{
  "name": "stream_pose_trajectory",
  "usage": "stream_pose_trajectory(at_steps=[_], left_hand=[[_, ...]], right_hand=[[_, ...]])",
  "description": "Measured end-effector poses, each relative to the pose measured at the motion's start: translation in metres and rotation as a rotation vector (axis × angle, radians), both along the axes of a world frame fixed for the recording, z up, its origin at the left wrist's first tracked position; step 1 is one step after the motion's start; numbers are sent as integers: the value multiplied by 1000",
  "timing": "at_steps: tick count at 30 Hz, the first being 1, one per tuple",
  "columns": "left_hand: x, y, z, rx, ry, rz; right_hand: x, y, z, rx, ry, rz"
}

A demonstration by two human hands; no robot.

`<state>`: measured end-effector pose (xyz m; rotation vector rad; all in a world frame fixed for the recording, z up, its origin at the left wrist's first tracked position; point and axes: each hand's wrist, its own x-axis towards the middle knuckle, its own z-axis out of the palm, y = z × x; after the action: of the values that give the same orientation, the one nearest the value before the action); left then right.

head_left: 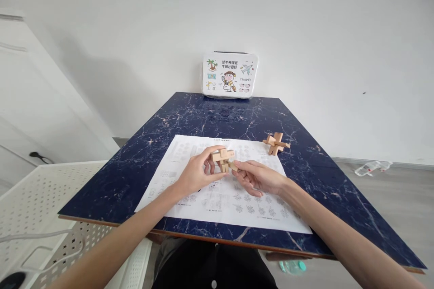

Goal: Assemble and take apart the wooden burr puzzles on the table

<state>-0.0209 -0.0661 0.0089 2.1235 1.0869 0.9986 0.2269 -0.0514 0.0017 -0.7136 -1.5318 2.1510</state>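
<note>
A partly assembled wooden burr puzzle [223,158] of light interlocking bars is held just above a white instruction sheet [224,203]. My left hand [196,174] grips the puzzle from the left, fingers curled round its bars. From the right, my right hand [259,177] pinches a wooden piece at the puzzle's lower right side. A second, finished wooden cross puzzle [276,143] lies on the table to the right, just past the sheet's far right corner, apart from both hands.
The dark blue marbled table [135,167] stands against a white wall. A white box printed with cartoon travel pictures [229,75] leans at the table's far edge. A white perforated cart [40,198] stands to the left. A crumpled plastic bottle [371,168] lies on the floor at right.
</note>
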Motion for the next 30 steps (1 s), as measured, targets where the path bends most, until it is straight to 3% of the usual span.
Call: stream_pose_trajectory(at_steps=[7,15,22,30], left_hand=[[-4,1,-9,63,123,-39],[-3,0,-9,112,167,-81],[-3,0,-10,129,150,-79],[-3,0,-12,168,188,-66]], right_hand=[[2,1,1,-2,-77,8],[2,-4,5,137,-186,84],[-4,-8,2,250,-255,-60],[-7,-12,4,405,-339,-79]])
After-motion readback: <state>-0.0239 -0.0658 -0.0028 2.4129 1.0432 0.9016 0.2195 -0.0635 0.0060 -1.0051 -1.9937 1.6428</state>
